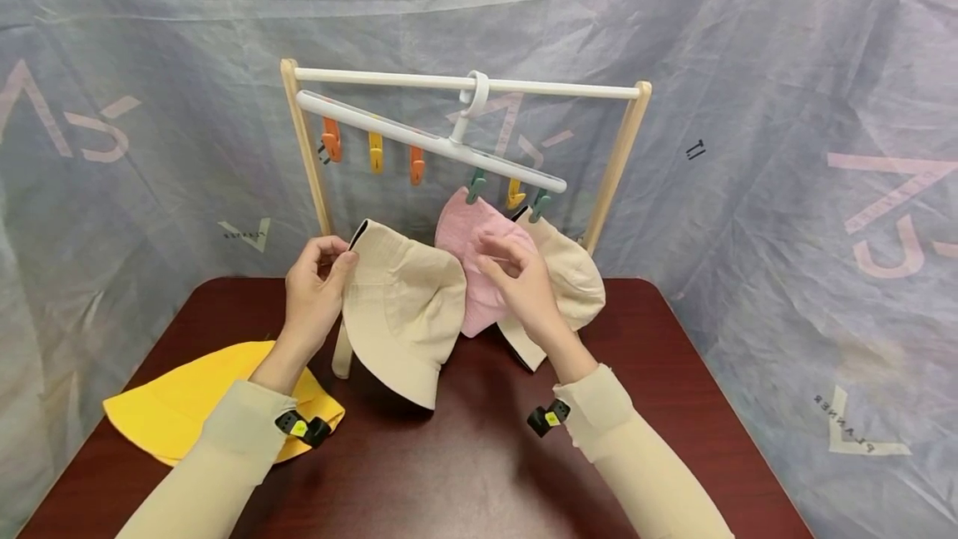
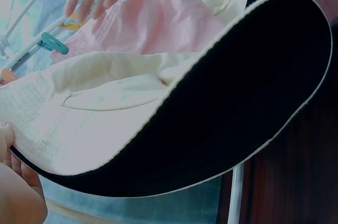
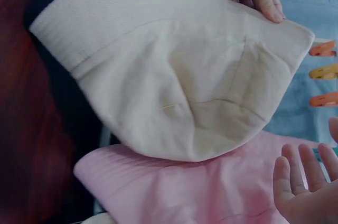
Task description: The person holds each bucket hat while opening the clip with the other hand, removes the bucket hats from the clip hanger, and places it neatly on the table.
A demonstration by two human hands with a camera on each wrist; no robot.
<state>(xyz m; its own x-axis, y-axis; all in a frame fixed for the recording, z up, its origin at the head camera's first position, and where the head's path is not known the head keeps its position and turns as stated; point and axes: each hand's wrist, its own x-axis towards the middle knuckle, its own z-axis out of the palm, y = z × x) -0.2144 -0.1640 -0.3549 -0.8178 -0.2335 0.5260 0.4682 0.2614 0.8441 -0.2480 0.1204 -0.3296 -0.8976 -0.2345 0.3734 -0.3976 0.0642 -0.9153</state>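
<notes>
My left hand (image 1: 314, 285) pinches the brim edge of a cream bucket hat (image 1: 404, 289) with a dark lining (image 2: 237, 92). This hat hangs from the fingers above the table, crown to the right. My right hand (image 1: 530, 289) holds nothing; its fingers are spread and loosely bent in front of a pink bucket hat (image 1: 466, 231). Whether it touches the pink fabric is unclear. A green clothespin (image 1: 476, 185) grips the pink hat's brim. Farther right, a second cream hat (image 1: 576, 273) hangs from another green clothespin (image 1: 540, 205).
A white clip hanger (image 1: 374, 116) hooks over the rail (image 1: 554, 88) of a wooden-sided rack and tilts down rightward. Orange clothespins (image 1: 417, 165) and a yellow clothespin (image 1: 377, 152) hang on its left half. A yellow hat (image 1: 187, 393) lies on the dark red table (image 1: 464, 472), partly under my left forearm.
</notes>
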